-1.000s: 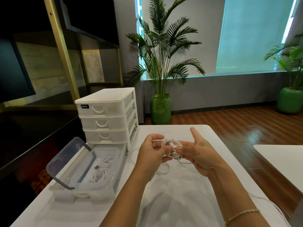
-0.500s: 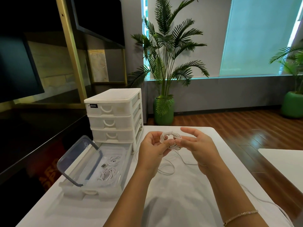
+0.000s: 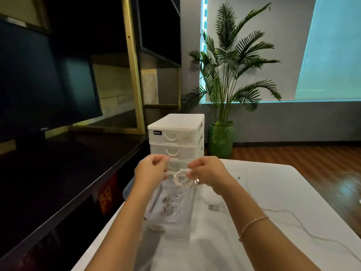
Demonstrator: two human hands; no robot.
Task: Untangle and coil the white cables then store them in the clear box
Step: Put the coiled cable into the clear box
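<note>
My right hand (image 3: 208,173) grips a coiled white cable (image 3: 183,179) in the air, just above the open clear box (image 3: 188,216). My left hand (image 3: 152,170) is beside it with curled fingers and pinches a strand that runs into the coil. A metal plug sticks out of the coil near my right fingers. Inside the box lie other coiled white cables (image 3: 172,209), blurred. The box's lid (image 3: 126,190) stands open on its left side, mostly hidden by my left forearm. Another white cable (image 3: 293,219) trails loose over the white table (image 3: 273,182) to the right, its USB plug (image 3: 211,207) close to the box.
A white drawer unit (image 3: 176,133) stands right behind the box at the table's far left corner. A black counter (image 3: 68,173) runs along the left of the table. A potted palm (image 3: 220,142) stands on the wooden floor beyond.
Both hands have carried the coil to the left, from over the table's middle to above the clear box. The view has swung left with them.
</note>
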